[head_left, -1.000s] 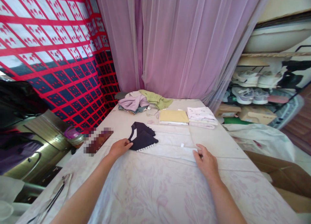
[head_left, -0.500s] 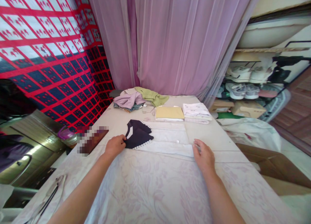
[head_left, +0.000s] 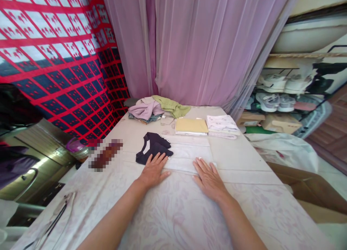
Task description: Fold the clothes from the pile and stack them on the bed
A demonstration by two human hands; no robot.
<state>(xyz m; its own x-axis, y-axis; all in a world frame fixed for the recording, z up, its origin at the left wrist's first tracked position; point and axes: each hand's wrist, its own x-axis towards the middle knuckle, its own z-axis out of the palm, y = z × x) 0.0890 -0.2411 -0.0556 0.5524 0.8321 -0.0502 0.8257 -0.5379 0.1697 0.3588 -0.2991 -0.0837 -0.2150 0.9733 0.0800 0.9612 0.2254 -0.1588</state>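
Observation:
A folded white garment (head_left: 187, 152) with a dark collar part (head_left: 155, 145) lies flat on the cloth-covered table, its neck end to the left. My left hand (head_left: 154, 171) rests with fingers spread on the lower edge of the dark part. On the white section to the right, my right hand (head_left: 208, 177) lies flat, palm down, fingers apart. Neither hand grips the fabric. Just behind the garment are a folded yellow cloth (head_left: 191, 125) and a stack of folded white patterned cloths (head_left: 221, 124).
A loose heap of lilac (head_left: 146, 109) and green clothes (head_left: 173, 106) lies at the table's far left. Along the right side stand a shoe rack (head_left: 287, 94) and an open cardboard box (head_left: 306, 188). A purple curtain (head_left: 206, 47) hangs behind the table (head_left: 244, 214).
My left hand has let go of the collar's left edge and moved right onto the dark fabric. The right hand has shifted left from the garment's right end, onto the white part.

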